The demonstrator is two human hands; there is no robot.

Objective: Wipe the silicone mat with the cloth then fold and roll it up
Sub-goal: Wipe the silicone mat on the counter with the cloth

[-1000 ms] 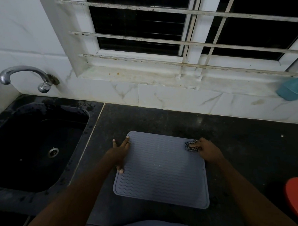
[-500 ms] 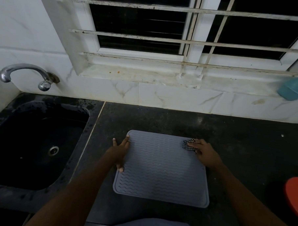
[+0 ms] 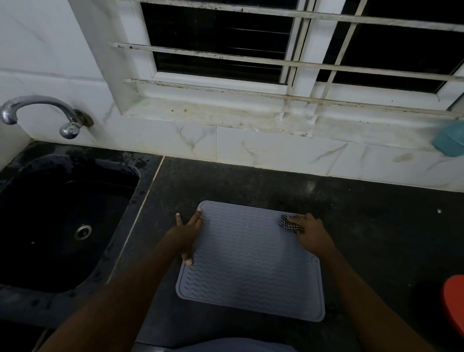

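1. Dark speckled stone forms the counter (image 3: 357, 208), glossy and flat, under a wall of white veined tiles.
2. Set into the counter's left end is a black sink (image 3: 135, 171) with rounded corners and wet spots on its rim. A curved chrome tap (image 3: 40, 106) comes out of the wall above it.
3. White, stained bars (image 3: 204, 52) cross a dark window, and a teal tub (image 3: 455, 139) sits at the right end of the grimy sill (image 3: 215, 116).
4. A red round-edged thing (image 3: 459, 305) shows at the counter's right edge, cut off by the frame.
5. The mat (image 3: 248, 261) lies flat and unfolded near the counter's front edge, just right of the sink. It is a grey, matte rectangle with rounded corners, a raised border and rows of wavy ridges.
6. The left hand (image 3: 187, 233) presses on the mat's left edge, fingers straight and spread.
7. The right hand (image 3: 312, 234) is at the mat's far right corner, its fingers curled over a bunched black-and-white checked cloth (image 3: 288, 225) that touches the mat.
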